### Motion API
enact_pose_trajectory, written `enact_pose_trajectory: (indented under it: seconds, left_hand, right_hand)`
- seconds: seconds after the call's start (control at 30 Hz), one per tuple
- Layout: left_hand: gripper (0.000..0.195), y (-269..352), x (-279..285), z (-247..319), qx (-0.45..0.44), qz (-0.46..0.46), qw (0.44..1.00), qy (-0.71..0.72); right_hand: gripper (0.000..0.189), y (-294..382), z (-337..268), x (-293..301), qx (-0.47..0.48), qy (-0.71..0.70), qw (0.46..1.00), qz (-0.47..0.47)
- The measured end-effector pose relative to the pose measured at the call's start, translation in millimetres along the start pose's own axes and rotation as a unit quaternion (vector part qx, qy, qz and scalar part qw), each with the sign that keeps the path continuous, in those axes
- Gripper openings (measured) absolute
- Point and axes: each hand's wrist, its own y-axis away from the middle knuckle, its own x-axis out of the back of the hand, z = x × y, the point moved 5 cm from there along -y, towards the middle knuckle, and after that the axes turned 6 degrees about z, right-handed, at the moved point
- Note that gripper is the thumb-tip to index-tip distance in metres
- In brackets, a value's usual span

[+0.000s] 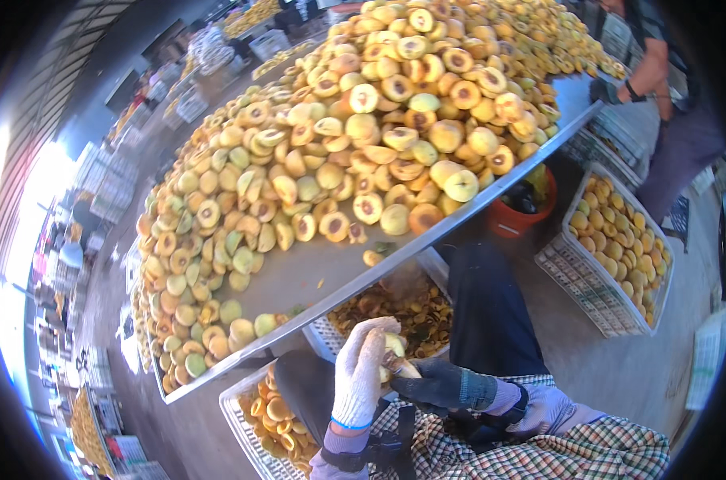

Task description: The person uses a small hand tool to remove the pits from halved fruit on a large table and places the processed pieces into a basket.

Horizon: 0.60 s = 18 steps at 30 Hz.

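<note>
My left hand [359, 366], in a white knit glove, holds a pale yellow piece of fruit [394, 344], apparently peach. A dark grey coated glove covers my right hand [438, 383], which grips a short hand tool [404, 366] with a light handle. The tool's tip meets the fruit, though my fingers hide the contact. Both hands are above my lap. Below and beyond them, a white plastic crate [322, 337] contains dark pits and scraps. Halved peaches [333, 227], many still showing brown pits or pit hollows, are heaped on the metal-edged table [291, 264] before me.
To my left stands a crate [234, 408] of hollowed halves. On the right are a crate [597, 318] of yellow fruit and an orange bucket [516, 223] with dark contents. Another person's gloved hand [604, 91] rests by the table's far right corner. The table's raised metal edge [363, 277] crosses ahead.
</note>
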Motion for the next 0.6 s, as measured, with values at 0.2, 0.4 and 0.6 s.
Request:
enact_pose_trajectory:
  seconds: [0.2, 0.4, 0.6]
  left_hand:
    - [0.031, 4, 11, -1, -0.01, -0.035, 0.997, -0.073]
    - [0.036, 4, 42, -28, 0.059, 0.092, 0.973, 0.202]
    - [0.026, -18, 65, 15, -0.106, 0.117, 0.986, 0.055]
  right_hand:
    - [0.024, 0, 8, 7, 0.208, 0.188, 0.957, 0.07]
    - [0.03, -1, -9, 2, 0.276, 0.379, 0.869, 0.158]
    - [0.027, -10, -5, 22, 0.209, 0.25, 0.93, 0.17]
